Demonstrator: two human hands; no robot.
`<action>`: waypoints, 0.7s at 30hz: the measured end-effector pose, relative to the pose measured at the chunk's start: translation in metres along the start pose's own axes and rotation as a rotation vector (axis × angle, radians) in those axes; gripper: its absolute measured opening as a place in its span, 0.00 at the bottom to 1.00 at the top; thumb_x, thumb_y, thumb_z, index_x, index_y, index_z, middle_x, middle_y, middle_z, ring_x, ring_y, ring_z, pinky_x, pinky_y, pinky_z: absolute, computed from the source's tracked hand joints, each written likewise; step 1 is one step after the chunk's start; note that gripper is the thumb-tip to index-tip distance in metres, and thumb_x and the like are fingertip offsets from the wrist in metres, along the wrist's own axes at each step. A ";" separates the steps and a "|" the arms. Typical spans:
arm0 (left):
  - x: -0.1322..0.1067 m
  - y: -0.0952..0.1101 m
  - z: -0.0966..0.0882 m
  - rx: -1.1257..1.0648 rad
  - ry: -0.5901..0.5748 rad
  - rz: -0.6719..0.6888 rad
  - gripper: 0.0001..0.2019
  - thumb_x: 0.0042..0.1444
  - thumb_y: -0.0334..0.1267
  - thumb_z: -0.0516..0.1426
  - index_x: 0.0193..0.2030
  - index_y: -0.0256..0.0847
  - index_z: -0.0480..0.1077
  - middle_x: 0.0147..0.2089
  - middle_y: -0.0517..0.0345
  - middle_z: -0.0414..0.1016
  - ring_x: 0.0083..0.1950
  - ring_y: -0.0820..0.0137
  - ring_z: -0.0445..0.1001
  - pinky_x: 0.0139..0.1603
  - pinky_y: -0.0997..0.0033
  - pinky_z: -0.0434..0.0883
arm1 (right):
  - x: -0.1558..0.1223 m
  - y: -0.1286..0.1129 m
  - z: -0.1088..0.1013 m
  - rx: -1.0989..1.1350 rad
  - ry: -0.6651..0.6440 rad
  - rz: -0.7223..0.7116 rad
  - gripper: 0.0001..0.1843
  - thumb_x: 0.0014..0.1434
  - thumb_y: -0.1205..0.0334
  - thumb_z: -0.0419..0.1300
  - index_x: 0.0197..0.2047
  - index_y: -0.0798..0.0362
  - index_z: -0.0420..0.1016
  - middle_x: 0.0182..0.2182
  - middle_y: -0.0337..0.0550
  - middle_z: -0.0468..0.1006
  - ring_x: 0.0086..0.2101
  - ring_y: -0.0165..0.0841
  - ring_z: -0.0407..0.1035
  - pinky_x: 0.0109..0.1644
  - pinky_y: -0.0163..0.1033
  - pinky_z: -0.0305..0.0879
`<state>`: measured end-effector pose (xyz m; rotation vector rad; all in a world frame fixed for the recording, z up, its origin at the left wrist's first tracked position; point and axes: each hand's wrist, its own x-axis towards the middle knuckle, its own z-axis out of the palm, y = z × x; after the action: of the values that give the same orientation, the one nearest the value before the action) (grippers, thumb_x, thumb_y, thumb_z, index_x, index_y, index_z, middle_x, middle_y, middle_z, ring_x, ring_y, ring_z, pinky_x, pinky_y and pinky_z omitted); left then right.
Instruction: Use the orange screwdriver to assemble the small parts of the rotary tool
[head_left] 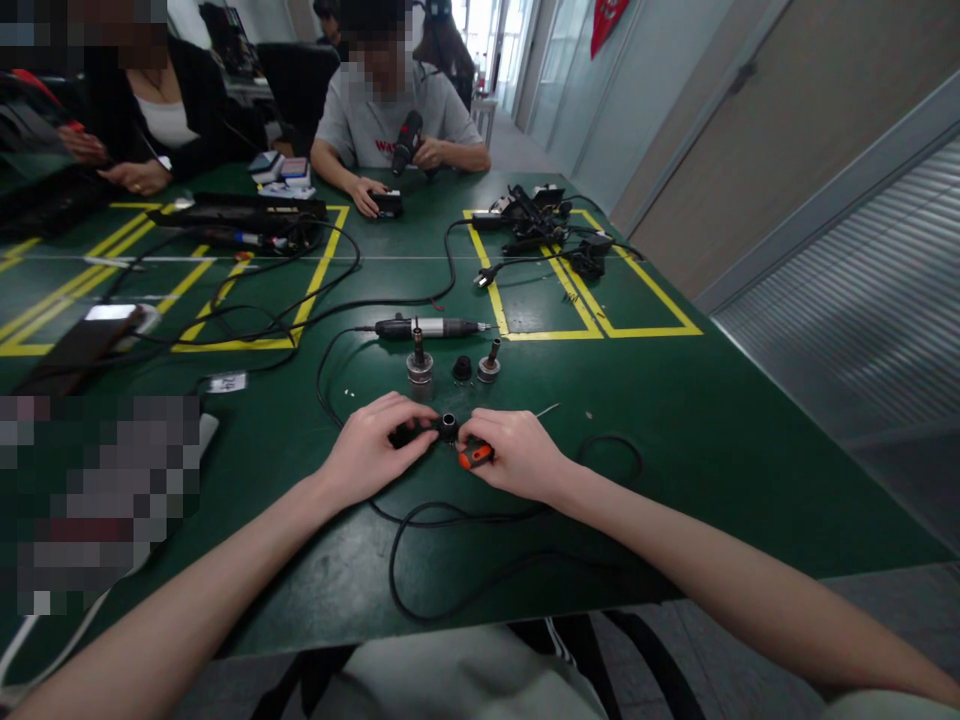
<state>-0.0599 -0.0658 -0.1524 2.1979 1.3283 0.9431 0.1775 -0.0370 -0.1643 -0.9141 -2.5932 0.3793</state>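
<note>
**Both hands closed in at the table's near edge**

Here we are, low over the green table (pixel 675 420), and both hands have met in the middle. The left hand (pixel 371 450) is clenched around a small black part (pixel 444 428), fingers wrapped over its body so only the ringed end pokes out toward the other hand. That part sits just above the tabletop, between the two hands and right in front of the person.

The right hand (pixel 514 455) is wrapped around an orange tool (pixel 475 456), its orange end showing under the thumb and touching, or all but touching, the part's ring. A thin shaft (pixel 547 410) juts out past the knuckles; whether it belongs to the tool I cannot tell.

Both wrists rest on the table, and that looks like bracing: small pieces, close work, so the hands lean on the surface for steadiness.

Just beyond the fingers stand a tall fitting (pixel 419 366), a black cap (pixel 462 369) and an angled fitting (pixel 489 364), lined up within easy reach, upright so they won't roll. Behind them lies a pen tool (pixel 431 327), flat and parallel to the table edge, its cable (pixel 450 517) looping round under the forearms.

Across the table, a co-worker's hand (pixel 430 152) holds a drill (pixel 407 142) upright, well apart from all this.
</note>
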 end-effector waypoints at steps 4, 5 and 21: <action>-0.001 0.002 -0.008 0.009 0.126 -0.040 0.08 0.63 0.41 0.60 0.40 0.40 0.77 0.34 0.58 0.78 0.33 0.72 0.74 0.37 0.71 0.73 | -0.003 0.003 -0.004 0.020 0.076 -0.050 0.05 0.66 0.64 0.62 0.36 0.53 0.77 0.29 0.41 0.77 0.28 0.31 0.69 0.32 0.36 0.54; 0.000 0.001 -0.010 0.013 0.155 -0.057 0.08 0.63 0.41 0.60 0.41 0.39 0.76 0.34 0.58 0.78 0.33 0.72 0.74 0.36 0.71 0.72 | -0.005 0.005 -0.006 0.026 0.102 -0.056 0.07 0.66 0.63 0.62 0.35 0.53 0.77 0.29 0.41 0.77 0.28 0.31 0.69 0.31 0.35 0.54; 0.044 -0.022 -0.017 -0.008 0.063 -0.201 0.16 0.56 0.48 0.64 0.47 0.42 0.80 0.38 0.57 0.83 0.35 0.68 0.76 0.35 0.69 0.71 | -0.006 0.034 -0.021 0.035 0.263 0.027 0.11 0.68 0.62 0.60 0.33 0.52 0.75 0.28 0.41 0.76 0.28 0.32 0.70 0.34 0.36 0.60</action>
<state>-0.0717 -0.0163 -0.1401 1.9982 1.5382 0.9459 0.2088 -0.0127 -0.1594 -0.9214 -2.3306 0.2889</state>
